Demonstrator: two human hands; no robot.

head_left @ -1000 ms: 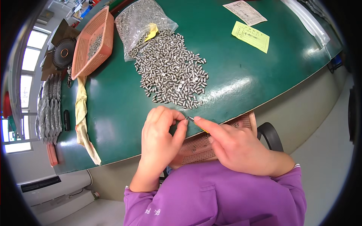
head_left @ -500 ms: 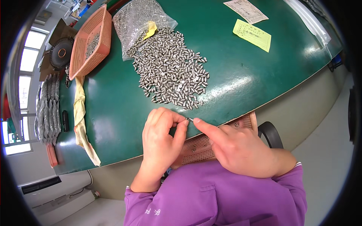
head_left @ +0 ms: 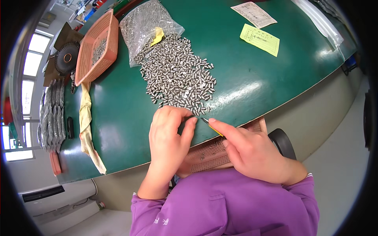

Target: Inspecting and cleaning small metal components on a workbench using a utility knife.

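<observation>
My left hand (head_left: 167, 129) is pinched closed, thumb against forefinger, just in front of the pile of small metal parts (head_left: 177, 76). What lies between those fingertips is too small to make out. A slim yellow tool with a dark pointed tip (head_left: 215, 130) sits in my right hand (head_left: 256, 155), index finger laid along it. Its tip points at my left fingertips, a short gap away. The parts in the pile are silvery, short and bullet-shaped.
A clear plastic bag (head_left: 138, 19) of parts adjoins the pile, with a yellow scrap (head_left: 158, 35) on it. An orange basket (head_left: 112, 49) stands left, beside a cloth strip (head_left: 85, 114). Paper slips (head_left: 260, 39) lie right. Another basket (head_left: 201, 159) sits below the green table's edge.
My right hand has drawn slightly back from the left, and the yellow tool now shows under its index finger. My left hand has shifted slightly toward the pile.
</observation>
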